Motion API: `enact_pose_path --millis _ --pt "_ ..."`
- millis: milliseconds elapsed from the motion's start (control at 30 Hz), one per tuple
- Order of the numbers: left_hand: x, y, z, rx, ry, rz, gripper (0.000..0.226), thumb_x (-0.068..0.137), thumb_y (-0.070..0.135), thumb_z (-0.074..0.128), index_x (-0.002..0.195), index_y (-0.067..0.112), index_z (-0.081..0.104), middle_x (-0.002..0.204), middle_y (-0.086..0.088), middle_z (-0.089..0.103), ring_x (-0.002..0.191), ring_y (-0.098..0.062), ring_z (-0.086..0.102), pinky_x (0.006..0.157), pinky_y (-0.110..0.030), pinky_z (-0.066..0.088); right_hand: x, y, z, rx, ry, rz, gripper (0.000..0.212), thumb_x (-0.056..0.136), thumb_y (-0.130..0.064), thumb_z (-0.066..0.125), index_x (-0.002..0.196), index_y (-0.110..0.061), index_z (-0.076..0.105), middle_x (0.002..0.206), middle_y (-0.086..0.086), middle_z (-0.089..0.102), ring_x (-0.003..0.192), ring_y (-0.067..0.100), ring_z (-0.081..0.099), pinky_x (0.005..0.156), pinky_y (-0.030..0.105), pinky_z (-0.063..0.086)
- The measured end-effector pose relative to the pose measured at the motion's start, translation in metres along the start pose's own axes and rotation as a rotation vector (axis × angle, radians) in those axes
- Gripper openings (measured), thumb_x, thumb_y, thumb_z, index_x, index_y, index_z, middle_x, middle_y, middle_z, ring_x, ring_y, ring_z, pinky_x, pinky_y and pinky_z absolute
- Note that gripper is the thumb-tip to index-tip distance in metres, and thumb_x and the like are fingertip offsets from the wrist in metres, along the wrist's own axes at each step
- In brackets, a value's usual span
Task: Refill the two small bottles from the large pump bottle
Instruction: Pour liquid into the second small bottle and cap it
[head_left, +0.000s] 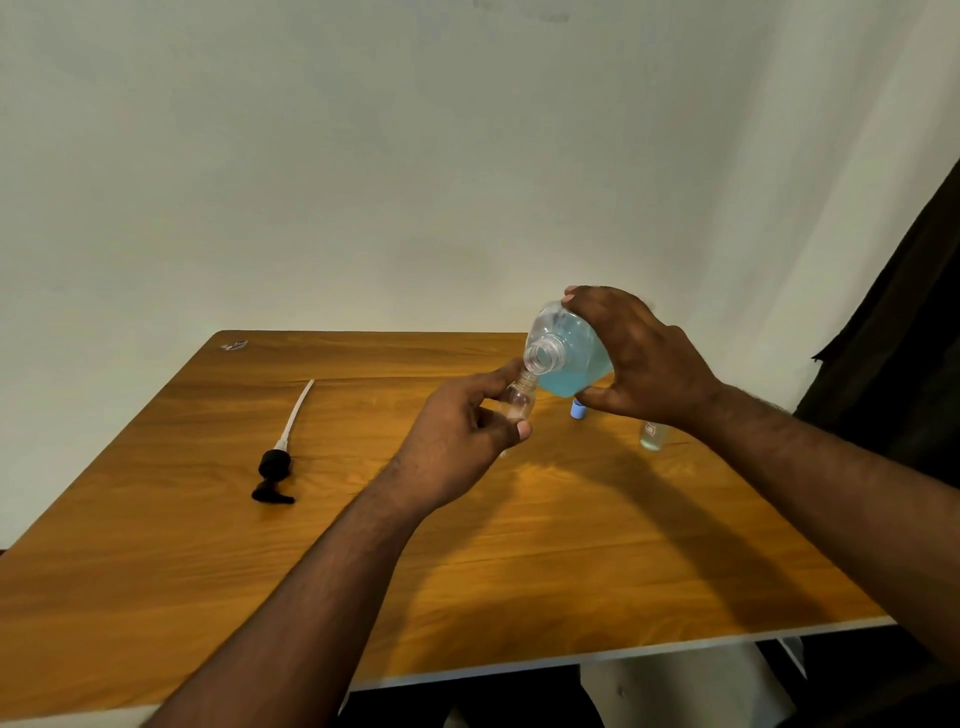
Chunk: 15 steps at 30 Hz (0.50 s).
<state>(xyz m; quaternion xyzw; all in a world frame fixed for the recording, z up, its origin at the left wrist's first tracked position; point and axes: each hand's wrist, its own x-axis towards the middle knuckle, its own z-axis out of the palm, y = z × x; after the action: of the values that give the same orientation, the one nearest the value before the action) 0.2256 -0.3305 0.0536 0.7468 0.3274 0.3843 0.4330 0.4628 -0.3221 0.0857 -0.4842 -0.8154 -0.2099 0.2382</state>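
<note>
— What are the fingers doing?

— The left hand (462, 441) curls its fingers (519, 428) round a small clear bottle (517, 400), pinching it above the table (519, 545). The right hand (639, 358) wraps its fingers round the large bottle (566, 358), thumb under its base.

— How are the bottles placed?

— The large bottle holds blue liquid and is tipped sideways, its open neck (540, 358) at the small bottle's mouth (whether the two touch, I cannot tell).

— What lies further out?

— Just below the right hand, a small blue cap (578, 409) sits on the wooden table. Right of it, partly hidden by the right wrist, stands a second small bottle (652, 436). Well apart on the left lies the black pump head (274, 473) with its white tube (298, 408) pointing away. Behind the table is a pale wall (363, 182).
</note>
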Motion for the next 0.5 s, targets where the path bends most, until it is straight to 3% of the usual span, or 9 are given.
enact_pose_path --millis 100,267,400,500 --pt "0.0015 -0.0021 0.0008 0.008 -0.001 0.007 0.059 0.087 0.005 0.069 0.139 0.025 0.052 0.118 0.005 0.067 0.085 -0.019 0.067 0.076 -0.033 0.058 -0.0003 0.0006 -0.0002 -0.010 -0.006 -0.008 0.099 0.058 -0.033 0.088 0.137 -0.021 0.030 0.137 0.013 0.049 0.123 0.032 0.048 0.065 0.041 0.058" --pt "0.0018 -0.0037 0.0023 0.003 -0.007 0.014 0.054 0.086 0.005 0.069 0.136 0.021 0.055 0.132 0.006 0.062 0.082 -0.012 0.068 0.071 -0.021 0.057 -0.0008 0.0010 -0.0004 -0.034 -0.021 -0.019 0.098 0.059 -0.036 0.087 0.138 -0.022 0.030 0.138 0.012 0.048 0.124 0.031 0.047 0.063 0.039 0.058" --pt "0.0024 -0.0057 0.0023 -0.021 -0.001 0.026 0.051 0.086 0.002 0.068 0.134 0.017 0.057 0.139 0.001 0.058 0.066 0.006 0.061 0.062 -0.011 0.049 0.0002 0.0006 0.0000 -0.041 -0.022 -0.015 0.098 0.059 -0.036 0.087 0.138 -0.021 0.030 0.138 0.012 0.048 0.125 0.030 0.047 0.062 0.038 0.057" --pt "0.0021 -0.0050 0.0018 -0.033 0.000 0.030 0.055 0.086 0.002 0.068 0.136 0.018 0.055 0.134 0.001 0.061 0.064 0.007 0.060 0.064 -0.011 0.049 0.0009 0.0005 -0.0004 -0.046 -0.021 -0.017 0.098 0.059 -0.035 0.087 0.138 -0.022 0.030 0.139 0.012 0.048 0.125 0.030 0.046 0.062 0.039 0.058"
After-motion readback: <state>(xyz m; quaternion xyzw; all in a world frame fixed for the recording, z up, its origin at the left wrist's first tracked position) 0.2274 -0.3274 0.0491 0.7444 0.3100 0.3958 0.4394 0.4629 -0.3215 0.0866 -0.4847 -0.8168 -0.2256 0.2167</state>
